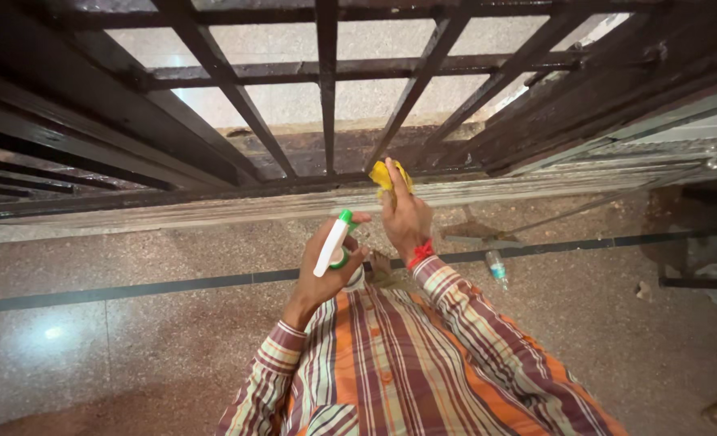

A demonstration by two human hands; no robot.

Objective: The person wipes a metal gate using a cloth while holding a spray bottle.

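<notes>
Left hand (pixel 326 270): fingers wrapped tight round a white spray bottle (pixel 332 244) w/ green cap, held at chest height, nozzle end tilted up toward the grille.
Right hand (pixel 405 218): fingers closed on a yellow cloth (pixel 387 175), index stretched along it, pressing it against the bottom rail of the grille; red band at the wrist.
Cloth: bunched, at the rail's top edge, between two upright bars.
Grille (pixel 326 89): dark metal bars, vertical and cross pieces, pale stone wall behind.
Floor (pixel 132 323): speckled stone w/ a dark inlay strip.
Small bottle (pixel 496 267): lies on the floor, right of the person, near the strip.
Sleeves: striped orange shirt.
</notes>
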